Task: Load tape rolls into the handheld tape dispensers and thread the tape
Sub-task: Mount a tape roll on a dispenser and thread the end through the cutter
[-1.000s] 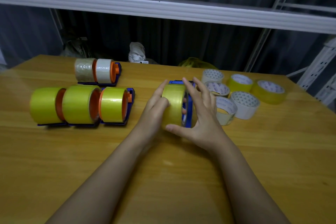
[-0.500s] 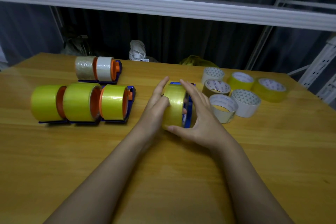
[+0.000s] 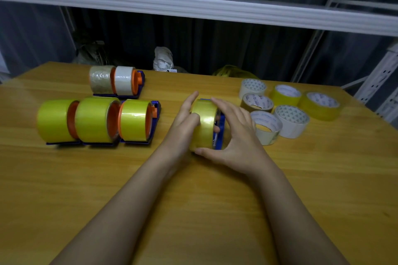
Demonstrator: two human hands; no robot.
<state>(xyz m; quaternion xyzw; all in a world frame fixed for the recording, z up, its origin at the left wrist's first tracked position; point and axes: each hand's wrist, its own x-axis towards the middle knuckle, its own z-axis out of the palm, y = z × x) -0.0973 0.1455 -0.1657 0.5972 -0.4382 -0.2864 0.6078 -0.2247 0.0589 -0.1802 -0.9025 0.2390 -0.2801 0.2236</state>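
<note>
A yellow tape roll (image 3: pixel 204 124) stands on edge against a blue handheld dispenser (image 3: pixel 221 129) in the middle of the wooden table (image 3: pixel 129 178). My left hand (image 3: pixel 184 120) presses on the roll's left face, thumb on its rim and fingers straight. My right hand (image 3: pixel 234 133) wraps round the roll and dispenser from the right, thumb under the roll's near edge, fingers over the top. The dispenser's hub is hidden behind the roll.
Three loaded dispensers with yellow rolls (image 3: pixel 94 119) stand in a row at the left, two more with pale rolls (image 3: pixel 117 80) behind them. Several loose tape rolls (image 3: pixel 288 107) lie flat at the right. A white shelf (image 3: pixel 193 11) with cardboard boxes hangs above.
Both hands stay on the roll and dispenser. My right hand's fingers have closed a little further over the top; the view has shifted slightly.
</note>
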